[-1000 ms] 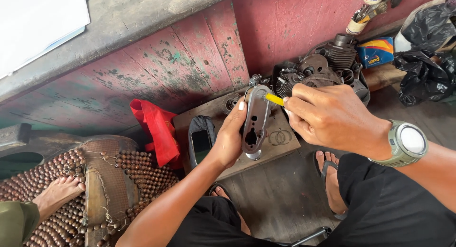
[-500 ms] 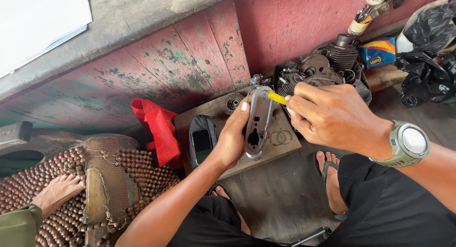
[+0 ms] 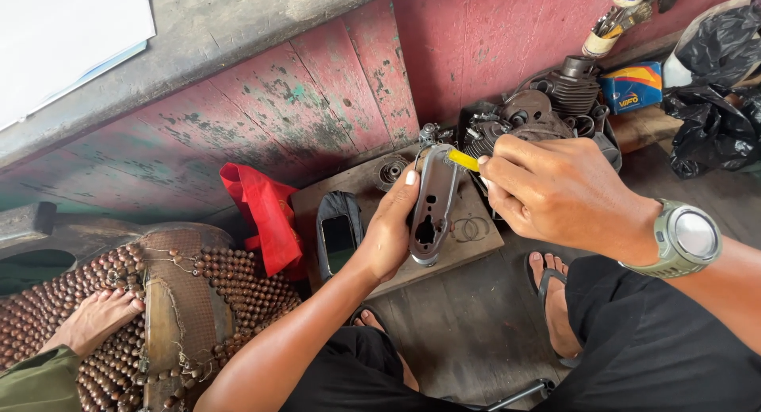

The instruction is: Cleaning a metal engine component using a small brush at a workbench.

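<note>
**Grey metal cover held over a wooden board**

The left hand (image 3: 392, 234) grips a long, grey metal cover (image 3: 432, 210) upright, fingers closed round its edge. The cover is oval, dull and scuffed, with several holes through it. It hangs above the wooden board (image 3: 476, 249) on the floor, near the board's right edge. The right hand (image 3: 567, 194) pinches a yellow-handled tool (image 3: 464, 159) against the cover's top.
</note>
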